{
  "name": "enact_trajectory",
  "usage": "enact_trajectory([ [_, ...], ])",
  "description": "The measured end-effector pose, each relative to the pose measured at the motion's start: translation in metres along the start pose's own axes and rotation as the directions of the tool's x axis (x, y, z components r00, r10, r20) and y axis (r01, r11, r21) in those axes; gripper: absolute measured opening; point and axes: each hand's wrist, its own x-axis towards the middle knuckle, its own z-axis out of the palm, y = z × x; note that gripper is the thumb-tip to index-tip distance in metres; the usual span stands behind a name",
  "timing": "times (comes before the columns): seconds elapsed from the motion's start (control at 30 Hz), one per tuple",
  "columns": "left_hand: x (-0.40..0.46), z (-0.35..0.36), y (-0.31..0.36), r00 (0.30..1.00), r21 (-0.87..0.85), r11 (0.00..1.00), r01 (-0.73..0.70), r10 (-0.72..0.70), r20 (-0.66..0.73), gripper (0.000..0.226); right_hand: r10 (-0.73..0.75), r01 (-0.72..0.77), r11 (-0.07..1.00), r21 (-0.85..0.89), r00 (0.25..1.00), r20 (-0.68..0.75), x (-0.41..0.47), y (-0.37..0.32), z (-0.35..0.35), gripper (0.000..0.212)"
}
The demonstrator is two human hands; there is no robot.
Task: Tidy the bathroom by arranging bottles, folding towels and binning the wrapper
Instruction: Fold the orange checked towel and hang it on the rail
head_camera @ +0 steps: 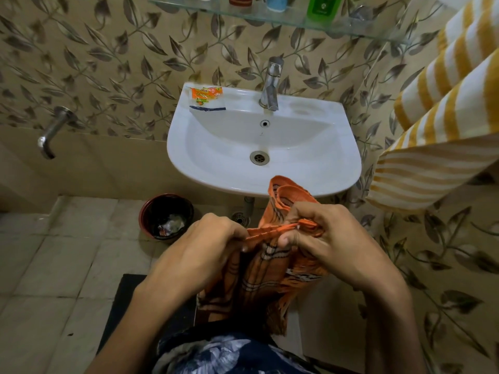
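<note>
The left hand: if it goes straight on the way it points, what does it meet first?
Probably the right hand: the left hand points rightward along the orange patterned cloth towel both hold, though depth is unclear.

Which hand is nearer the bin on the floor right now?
Left. The left hand grips the orange towel just right of the bin; the right hand holds it farther right.
</note>
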Motion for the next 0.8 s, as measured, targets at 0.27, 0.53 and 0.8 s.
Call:
enact_trajectory([
  [0.27,-0.004,0.003,0.007,0.988,0.075,0.997,-0.008,0.020,-0.156,0.027,0.145,-0.147,0.988,-0.057,0.989,-0.034,0.004,0.013,-0.001,0.029],
  [0.53,0.005,0.008,0.001,0.989,0.047,0.999,-0.011,0.018,-0.145,0.007,-0.014,0.020,0.988,0.154,0.999,-0.039,0.002,0.006,-0.003,0.023],
  [0.8,0.005,0.007,-0.001,0.982,-0.046,0.999,-0.028,0.019,-0.189,0.013,0.168,-0.143,0.985,0.098,0.931,-0.325,0.001,0.030,-0.008,0.011],
])
